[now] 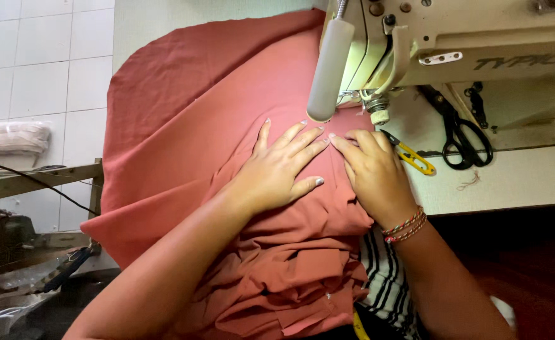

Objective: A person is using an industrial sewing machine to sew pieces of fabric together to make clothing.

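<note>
- Left hand lies flat, fingers spread, on red cloth.
- Right hand presses cloth, fingers together, pinching nothing, near the machine.
- Black scissors beside yellow snips.

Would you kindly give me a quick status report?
Left hand, right hand flat on terracotta fabric. Sewing machine head directly ahead. Black scissors off right.

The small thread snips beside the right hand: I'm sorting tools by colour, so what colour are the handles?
Yellow handles on the small thread snips, seen in the head view.
</note>
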